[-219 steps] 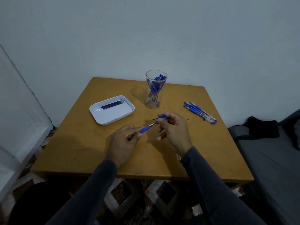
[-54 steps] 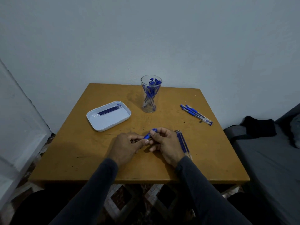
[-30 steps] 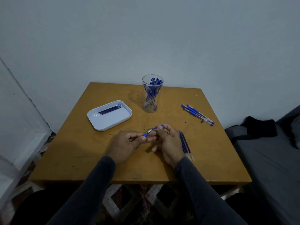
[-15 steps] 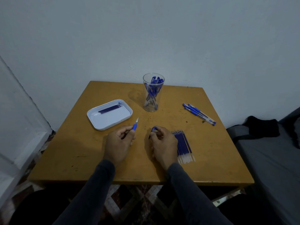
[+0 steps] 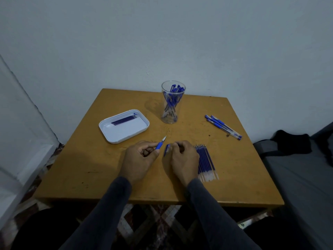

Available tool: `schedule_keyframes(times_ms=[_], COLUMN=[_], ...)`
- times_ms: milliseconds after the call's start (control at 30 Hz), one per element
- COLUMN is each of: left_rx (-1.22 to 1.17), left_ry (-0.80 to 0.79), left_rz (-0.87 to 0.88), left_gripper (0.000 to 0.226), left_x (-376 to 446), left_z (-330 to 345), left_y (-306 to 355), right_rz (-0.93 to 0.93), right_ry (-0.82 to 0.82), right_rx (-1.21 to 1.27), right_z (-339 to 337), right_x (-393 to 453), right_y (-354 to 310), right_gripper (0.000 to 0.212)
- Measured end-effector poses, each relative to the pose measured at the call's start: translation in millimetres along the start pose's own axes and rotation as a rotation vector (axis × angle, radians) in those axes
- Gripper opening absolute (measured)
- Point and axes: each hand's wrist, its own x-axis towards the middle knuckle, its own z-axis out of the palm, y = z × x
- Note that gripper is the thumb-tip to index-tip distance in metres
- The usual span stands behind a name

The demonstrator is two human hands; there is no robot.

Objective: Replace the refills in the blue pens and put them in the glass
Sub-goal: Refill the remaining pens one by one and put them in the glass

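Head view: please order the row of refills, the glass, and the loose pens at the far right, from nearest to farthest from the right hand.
1. The row of refills lies right beside the right hand, on its right, partly under it.
2. The glass stands ahead of the hand, near the table's far edge.
3. The loose pens lie ahead to the right, slightly farther than the glass.
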Motion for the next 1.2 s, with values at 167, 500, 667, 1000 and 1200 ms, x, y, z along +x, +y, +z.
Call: schedule_keyframes(times_ms=[167,500,667,1000,1200], left_rx=[-0.058,0.01,0.007,-0.047,-0.03], left_ry=[-0.052,-0.099,-0.092,-0.089,-0.088], left_rz=[-0.018,0.051,0.041,0.022,0.034], left_gripper=[0.023,0.022,0.016,0.016,0.017], left_x=[0,2,3,2,2], left_z=[-2,-3,-3,-1,-2], left_y=[1,-4,-6,-3,-3], right_rz=[0.002,0.008,0.049,0.026,0.031], right_ry=[-0.088,-0.298,-0.432,-0.404,-0.363], right_rx=[0.189,0.312,0.416,0.34,0.244], right_z=[-4,-16,-24,-29,-26], right_x=[2,12,13,18,18], right_y=[-2,-11,-12,-15,-15], right_gripper=[0.026,0.019,0.018,0.012,0.017])
